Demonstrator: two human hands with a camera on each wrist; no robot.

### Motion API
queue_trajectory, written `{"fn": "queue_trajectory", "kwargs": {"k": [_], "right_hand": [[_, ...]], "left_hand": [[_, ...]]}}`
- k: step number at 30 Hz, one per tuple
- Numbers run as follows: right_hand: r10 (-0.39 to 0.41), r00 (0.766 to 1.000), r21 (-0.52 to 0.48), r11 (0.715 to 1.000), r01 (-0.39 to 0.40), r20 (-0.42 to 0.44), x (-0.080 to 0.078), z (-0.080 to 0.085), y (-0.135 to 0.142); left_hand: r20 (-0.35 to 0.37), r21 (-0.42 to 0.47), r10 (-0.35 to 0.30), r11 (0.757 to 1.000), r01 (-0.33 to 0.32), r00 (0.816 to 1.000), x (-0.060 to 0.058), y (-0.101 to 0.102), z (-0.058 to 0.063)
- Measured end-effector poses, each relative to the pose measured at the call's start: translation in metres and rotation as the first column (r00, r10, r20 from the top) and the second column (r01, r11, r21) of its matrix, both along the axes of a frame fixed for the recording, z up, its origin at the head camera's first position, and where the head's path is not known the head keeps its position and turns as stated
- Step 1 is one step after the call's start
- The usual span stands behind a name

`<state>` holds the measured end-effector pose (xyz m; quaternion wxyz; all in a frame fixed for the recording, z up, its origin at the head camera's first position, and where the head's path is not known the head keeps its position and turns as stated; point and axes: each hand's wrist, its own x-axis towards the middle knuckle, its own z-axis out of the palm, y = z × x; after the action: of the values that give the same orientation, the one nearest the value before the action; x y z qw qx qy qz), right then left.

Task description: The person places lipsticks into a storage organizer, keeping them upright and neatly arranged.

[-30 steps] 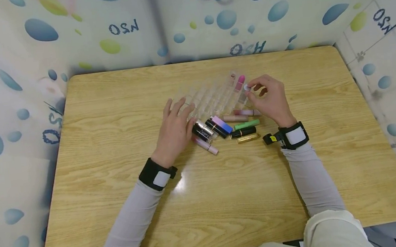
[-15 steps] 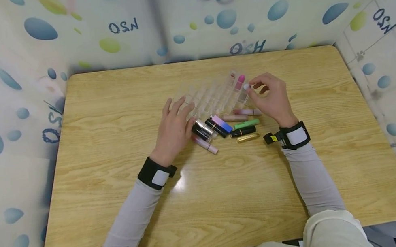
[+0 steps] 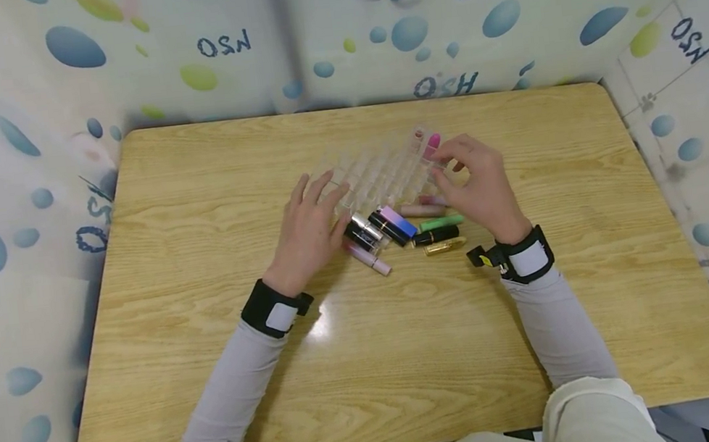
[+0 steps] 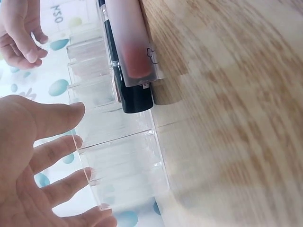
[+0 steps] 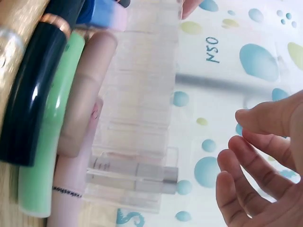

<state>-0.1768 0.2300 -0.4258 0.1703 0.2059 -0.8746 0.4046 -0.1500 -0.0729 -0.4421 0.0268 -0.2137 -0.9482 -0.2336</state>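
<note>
A clear plastic lipstick organizer (image 3: 376,178) with rows of compartments stands toward the back of the table. My left hand (image 3: 309,230) is at its left end, fingers spread; in the left wrist view the fingertips touch its top edge. Near the right end is my right hand (image 3: 475,182), its fingers loosely bent with nothing between them in the right wrist view (image 5: 265,165). A clear tube with a grey end (image 5: 156,176) sits in an end compartment below those fingers. A bright pink lipstick (image 3: 433,143) shows in the organizer's right-hand part.
Several lip products lie in front of the organizer: a purple-blue tube (image 3: 399,220), a green tube (image 3: 440,222), a black tube (image 3: 436,236), a gold tube (image 3: 445,246) and a pale pink tube (image 3: 368,259). A patterned curtain (image 3: 361,52) hangs behind the table.
My right hand has let go of the pale-ended tube it pinched at the organizer's right end and moved slightly left. My left hand stays almost where it was.
</note>
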Motion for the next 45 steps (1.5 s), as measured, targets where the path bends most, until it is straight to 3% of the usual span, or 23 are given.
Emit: {"fn": "queue_trajectory", "kwargs": {"k": [7, 13, 24, 29, 34, 42, 45], "right_hand": [[0.076, 0.997, 0.043, 0.996, -0.076, -0.014, 0.012, 0.009, -0.015], [0.151, 0.988, 0.075, 0.986, -0.152, 0.009, 0.020, 0.013, -0.028], [0.249, 0.961, 0.118, 0.957, -0.263, 0.124, 0.028, 0.002, -0.046], [0.283, 0.932, 0.199, 0.923, -0.328, 0.226, 0.034, 0.006, -0.055], [0.296, 0.900, 0.282, 0.877, -0.388, 0.319, 0.039, 0.006, -0.060], [0.329, 0.843, 0.286, 0.835, -0.470, 0.425, 0.050, -0.002, -0.074], [0.331, 0.841, 0.303, 0.824, -0.479, 0.427, 0.053, -0.009, -0.080]], "left_hand": [[0.028, -0.002, -0.014, 1.000, 0.014, 1.000, 0.000, -0.006, 0.004], [0.008, -0.029, -0.053, 0.998, 0.053, 0.999, 0.001, -0.006, 0.010], [-0.045, -0.012, -0.104, 0.995, 0.104, 0.994, 0.012, -0.002, 0.018], [-0.054, 0.008, -0.134, 0.991, 0.135, 0.989, 0.014, -0.001, 0.023], [0.006, 0.004, -0.171, 0.985, 0.171, 0.985, 0.017, -0.002, 0.029], [0.077, -0.019, -0.201, 0.979, 0.203, 0.976, 0.020, -0.003, 0.028], [0.107, -0.029, -0.205, 0.977, 0.209, 0.973, 0.022, -0.004, 0.027]]}}
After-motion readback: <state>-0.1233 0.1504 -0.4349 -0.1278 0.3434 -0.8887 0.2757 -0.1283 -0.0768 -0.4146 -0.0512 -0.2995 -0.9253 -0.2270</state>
